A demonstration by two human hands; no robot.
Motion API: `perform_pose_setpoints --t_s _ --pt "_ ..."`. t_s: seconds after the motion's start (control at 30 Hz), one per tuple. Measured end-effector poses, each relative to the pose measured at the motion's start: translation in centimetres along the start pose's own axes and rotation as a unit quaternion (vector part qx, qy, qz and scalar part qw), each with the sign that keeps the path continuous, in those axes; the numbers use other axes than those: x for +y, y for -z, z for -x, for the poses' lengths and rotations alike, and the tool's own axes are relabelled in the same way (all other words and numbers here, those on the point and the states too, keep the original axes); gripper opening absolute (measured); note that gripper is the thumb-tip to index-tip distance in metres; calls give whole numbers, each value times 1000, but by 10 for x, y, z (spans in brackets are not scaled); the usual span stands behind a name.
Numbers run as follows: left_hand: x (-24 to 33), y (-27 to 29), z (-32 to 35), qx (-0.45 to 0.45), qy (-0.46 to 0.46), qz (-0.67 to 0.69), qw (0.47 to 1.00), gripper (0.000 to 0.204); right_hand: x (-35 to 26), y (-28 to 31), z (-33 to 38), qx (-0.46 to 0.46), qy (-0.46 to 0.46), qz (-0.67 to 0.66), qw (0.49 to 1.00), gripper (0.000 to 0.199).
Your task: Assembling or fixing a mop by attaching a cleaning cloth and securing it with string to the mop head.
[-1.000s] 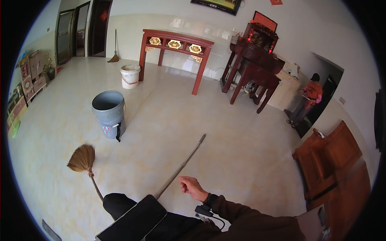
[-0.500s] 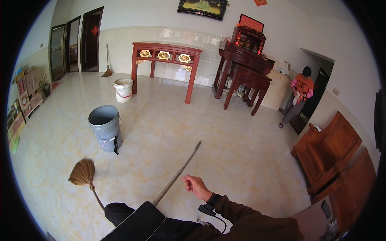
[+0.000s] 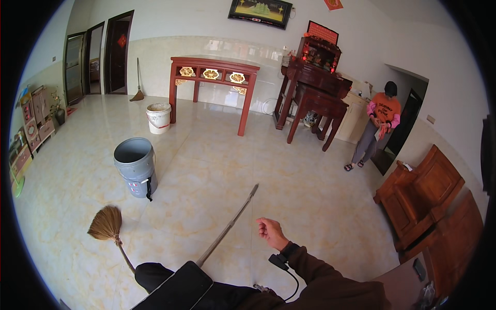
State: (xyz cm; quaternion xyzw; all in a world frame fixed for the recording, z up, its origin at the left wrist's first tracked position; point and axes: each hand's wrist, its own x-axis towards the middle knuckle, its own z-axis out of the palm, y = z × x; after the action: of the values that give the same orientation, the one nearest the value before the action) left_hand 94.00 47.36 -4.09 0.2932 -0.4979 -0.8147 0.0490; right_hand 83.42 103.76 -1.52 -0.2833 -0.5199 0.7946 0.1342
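My right hand (image 3: 269, 231) is raised in front of me with its fingers curled into a loose fist, and it holds nothing. A dark sleeve and a wrist strap with a cable sit behind it. Just left of the hand, a long thin grey pole (image 3: 227, 226) slants up from my body toward the middle of the floor. A straw broom (image 3: 106, 222) lies at the lower left, its handle running back to my dark left sleeve (image 3: 150, 273). My left hand is hidden. A flat black device (image 3: 178, 288) sits at my chest.
A grey bucket (image 3: 135, 166) stands left of centre, a white bucket (image 3: 158, 117) behind it by a red table (image 3: 214, 70). Dark wooden cabinets (image 3: 315, 88) line the back wall. A person in an orange top (image 3: 376, 129) stands by a doorway. Wooden chairs (image 3: 429, 201) are at the right.
The view has tilted up and shows more of the back wall. My right hand has stayed in about the same place, curled. The person in orange now appears further into the room.
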Motion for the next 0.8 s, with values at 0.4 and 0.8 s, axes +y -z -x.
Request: perform_pose_setpoints --t_s 0.4,0.8 --pt "-9 16 -8 4 -47 -1 999 47 -35 67 -43 168 59 -83 981 13" --pt "-7 8 2 -26 -218 -189 957 37 -87 97 -68 198 118 -40 972 26"
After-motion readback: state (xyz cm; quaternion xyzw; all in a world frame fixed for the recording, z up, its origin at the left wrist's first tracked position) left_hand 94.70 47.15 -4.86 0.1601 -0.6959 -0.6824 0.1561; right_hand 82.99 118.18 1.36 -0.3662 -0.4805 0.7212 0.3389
